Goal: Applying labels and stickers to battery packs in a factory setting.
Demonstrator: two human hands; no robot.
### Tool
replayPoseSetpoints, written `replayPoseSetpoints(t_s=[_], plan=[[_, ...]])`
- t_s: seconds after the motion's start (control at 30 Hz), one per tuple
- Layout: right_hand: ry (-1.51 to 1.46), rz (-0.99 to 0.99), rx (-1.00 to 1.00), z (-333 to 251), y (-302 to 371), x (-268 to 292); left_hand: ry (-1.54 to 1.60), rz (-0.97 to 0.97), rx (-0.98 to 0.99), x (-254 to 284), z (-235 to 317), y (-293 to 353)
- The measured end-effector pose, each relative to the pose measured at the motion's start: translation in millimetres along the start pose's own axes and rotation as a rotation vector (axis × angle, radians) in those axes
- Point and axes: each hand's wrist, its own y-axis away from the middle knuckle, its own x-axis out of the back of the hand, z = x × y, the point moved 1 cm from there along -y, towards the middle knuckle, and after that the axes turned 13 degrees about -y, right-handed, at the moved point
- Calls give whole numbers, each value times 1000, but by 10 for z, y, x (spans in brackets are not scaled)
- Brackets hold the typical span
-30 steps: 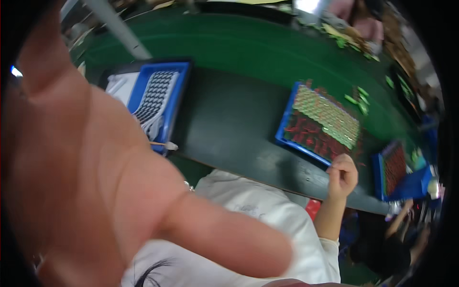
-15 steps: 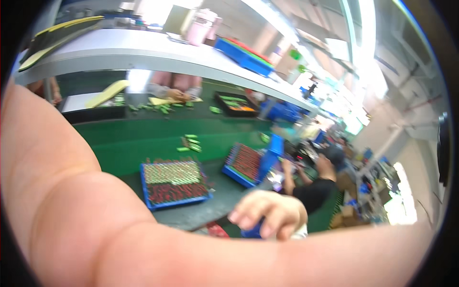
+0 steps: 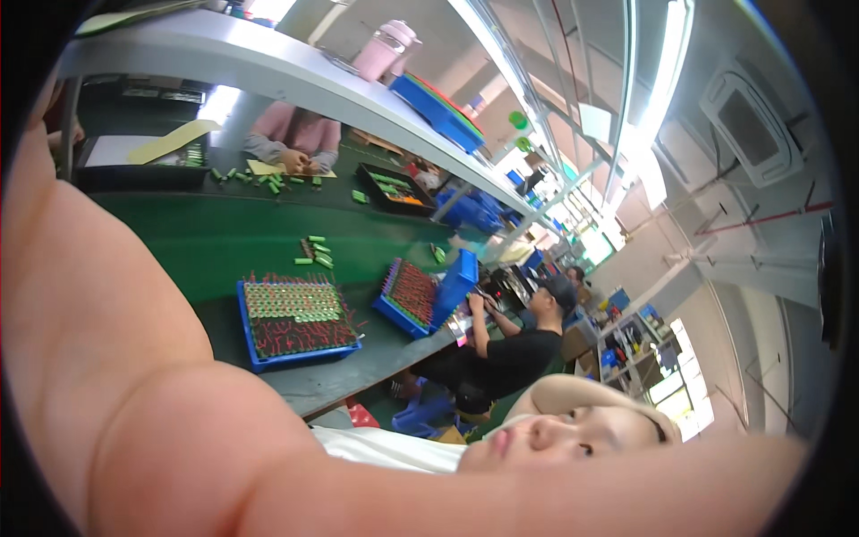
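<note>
Bare skin of a hand or arm [image 3: 179,403] fills the left side and lower edge, very close to the lens. Deep creases cross it, but I cannot tell which of my hands it is. No separate fingers show, and anything held there is hidden. Beyond it, on a dark bench, sits a blue tray [image 3: 259,362] packed with pale-topped cells and red wires. To its right stands a second blue tray [image 3: 407,322] of red-wired cells, with an upright blue bin [image 3: 456,286] against it. Several loose green cells [image 3: 315,251] lie behind the trays.
A white shelf [image 3: 268,76] spans above the bench, carrying a pink jug [image 3: 385,49] and a blue tray [image 3: 438,112]. Across the bench a person in pink [image 3: 300,143] sits near a black tray [image 3: 396,190]. A person in black [image 3: 514,345] works rightward. Someone in white [image 3: 389,447] is close below.
The view has tilted and sharpened, and the trays appear further left. A hand seen at lower centre is no longer there; a person with a raised, bent arm now appears at lower right.
</note>
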Motion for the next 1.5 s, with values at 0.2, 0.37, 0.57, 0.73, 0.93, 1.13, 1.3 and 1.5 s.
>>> replayPoseSetpoints(t_s=[0.2, 0.37, 0.57, 0.73, 0.93, 1.13, 1.3, 1.5], plan=[[224, 32, -121, -69, -244, 218, -15, 52, 27, 56, 83, -21], [429, 175, -223, -241, -251, 148, 50, 12, 101, -122, 254, 19], [601, 318, -244, -63, -201, 179, 21, -93, 136, -222, 364, 128], [691, 452, -233, 336, -166, 122, -53, -213, 164, -181, 410, 300], [886, 596, -253, 522, -145, -4, -70, -293, 173, -275, 553, 510], [1034, 704, -353, 832, -106, -245, -108, -342, 271, -280, 684, 900], [1178, 746, -506, 836, -187, -308, -108, -344, 411, -444, 811, 968], [1516, 909, -734, 134, -361, -637, 95, -415, 523, -962, 1483, 636]])
